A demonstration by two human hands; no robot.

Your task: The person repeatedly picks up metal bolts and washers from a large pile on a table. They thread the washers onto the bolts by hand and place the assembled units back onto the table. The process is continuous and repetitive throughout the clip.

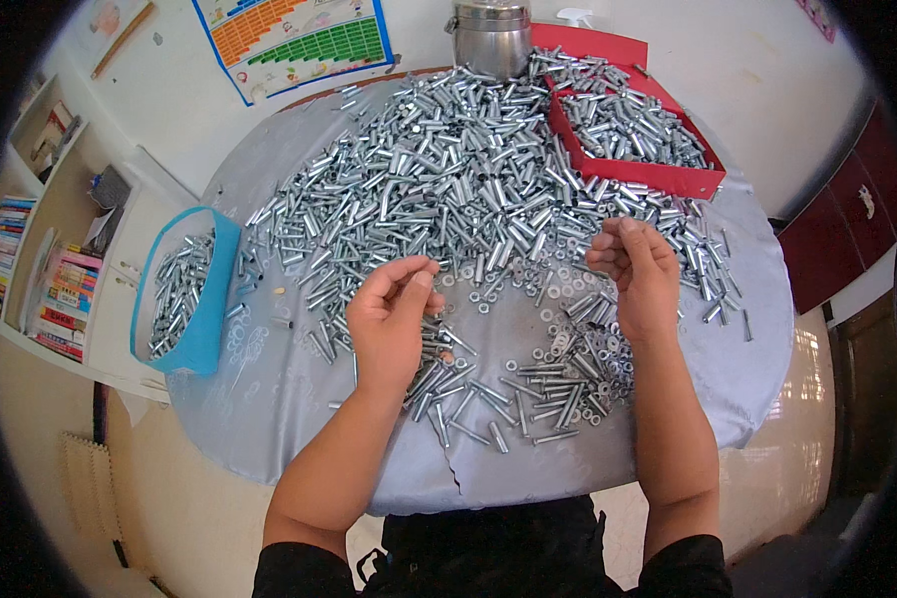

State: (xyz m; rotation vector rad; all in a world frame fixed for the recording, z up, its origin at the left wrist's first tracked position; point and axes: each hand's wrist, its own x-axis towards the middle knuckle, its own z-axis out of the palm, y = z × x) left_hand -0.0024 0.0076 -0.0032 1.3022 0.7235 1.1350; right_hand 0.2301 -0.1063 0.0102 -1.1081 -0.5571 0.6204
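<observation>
Over the near side of a big heap of shiny metal sleeves and bolts, both of my hands are raised. My left hand is closed, its thumb and fingertips pressed together; anything between them is too small to make out. To the right, my right hand pinches with thumb and forefinger, and what it holds, if anything, is also unclear. Washers and nuts lie scattered between the hands. Loose bolts are spread nearer to me, beside more washers, and a short metal sleeve lies near the front.
A blue bin of metal sleeves stands at the table's left. At the back right, a red box holds more metal parts, beside a steel pot. A grey cloth covers the round table. Bookshelves stand left.
</observation>
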